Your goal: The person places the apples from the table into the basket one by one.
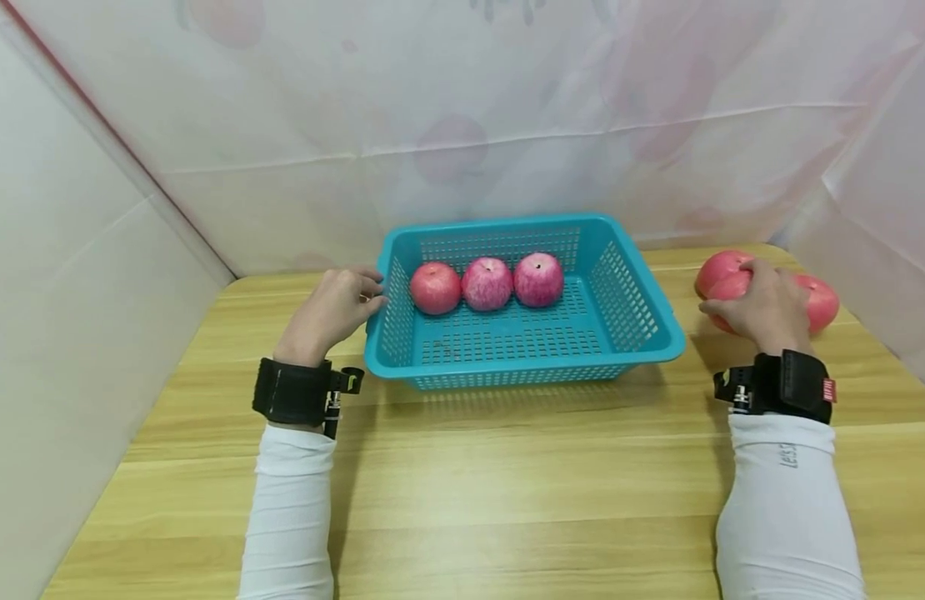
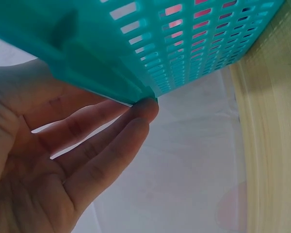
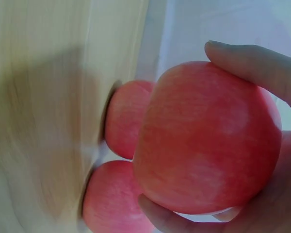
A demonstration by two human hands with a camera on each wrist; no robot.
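A blue plastic basket [image 1: 500,372] stands on the table, with three pinkish-red apples [image 1: 487,284] in a row inside it. At its left end, my left hand [image 1: 331,308] holds the rim; in the left wrist view its fingertips [image 2: 146,109] meet the lip from outside, and the thumb's end is hidden. My right hand [image 1: 766,304], right of the basket, grips a red apple [image 3: 208,141] between thumb and fingers. Beside that apple are two more apples: one farther back [image 1: 721,268], one to the right [image 1: 821,302]. The right wrist view shows both resting on the table, behind the gripped one.
The wooden table [image 1: 462,492] ends at a pale, patterned cloth [image 1: 462,108] hung behind the basket. More pale cloth panels rise at the left [image 1: 72,275] and right [image 1: 897,208] sides. The apples at the right lie near the table's back right corner.
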